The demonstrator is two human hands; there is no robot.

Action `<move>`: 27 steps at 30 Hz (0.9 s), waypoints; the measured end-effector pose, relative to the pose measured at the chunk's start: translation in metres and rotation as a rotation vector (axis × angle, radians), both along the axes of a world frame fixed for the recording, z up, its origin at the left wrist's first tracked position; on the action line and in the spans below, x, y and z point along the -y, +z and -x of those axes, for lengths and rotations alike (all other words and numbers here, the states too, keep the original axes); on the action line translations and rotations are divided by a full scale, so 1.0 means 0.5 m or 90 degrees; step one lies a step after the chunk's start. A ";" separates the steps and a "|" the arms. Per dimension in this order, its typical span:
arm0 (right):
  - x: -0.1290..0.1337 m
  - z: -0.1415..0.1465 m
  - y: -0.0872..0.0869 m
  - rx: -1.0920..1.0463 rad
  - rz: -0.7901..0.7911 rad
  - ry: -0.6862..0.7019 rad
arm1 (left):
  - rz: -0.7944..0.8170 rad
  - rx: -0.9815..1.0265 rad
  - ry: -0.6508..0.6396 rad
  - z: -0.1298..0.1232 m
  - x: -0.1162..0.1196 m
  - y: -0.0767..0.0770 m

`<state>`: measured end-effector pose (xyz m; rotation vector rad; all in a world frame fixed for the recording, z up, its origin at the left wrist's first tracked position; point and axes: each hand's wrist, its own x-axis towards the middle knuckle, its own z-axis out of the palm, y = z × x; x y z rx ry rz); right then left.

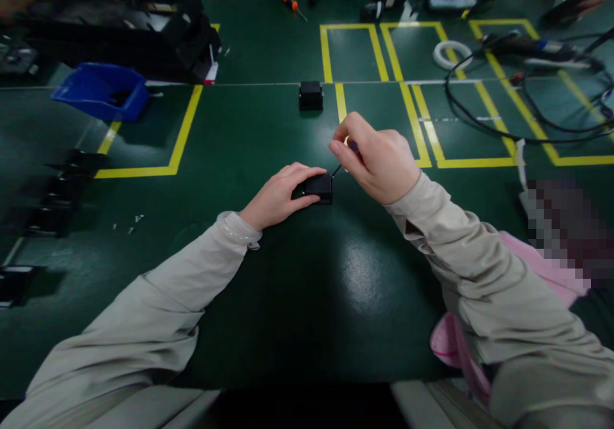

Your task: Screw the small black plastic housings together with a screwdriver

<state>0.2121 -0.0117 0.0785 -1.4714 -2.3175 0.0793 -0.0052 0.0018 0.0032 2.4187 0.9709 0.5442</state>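
Note:
My left hand (283, 194) grips a small black box-shaped part (319, 186) from its left side, thumb along the near edge and fingers along the far edge. The part rests on the green table. Just to its right, my right hand (377, 154) is closed around a screwdriver, whose thin dark shaft (337, 171) slants down to the part's right end. Most of the handle is hidden by my fingers, and whether the tip sits in a screw is too small to tell. Farther back stands a similar black box-shaped part (311, 96).
Several loose screws (132, 226) lie at left, near a row of black parts (60, 192). A blue bin (103, 90) stands before a large black crate (115, 29). An orange screwdriver (290, 0) lies behind. A tape roll (451, 54) and coiled cable (480, 119) occupy the right.

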 end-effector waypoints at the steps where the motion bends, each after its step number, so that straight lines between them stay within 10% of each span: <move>1: 0.000 0.000 0.000 -0.002 -0.001 0.001 | 0.000 0.000 0.000 0.000 0.000 0.000; 27: 0.004 0.002 0.005 -0.018 0.024 -0.009 | 0.021 -0.001 0.003 -0.001 0.003 0.007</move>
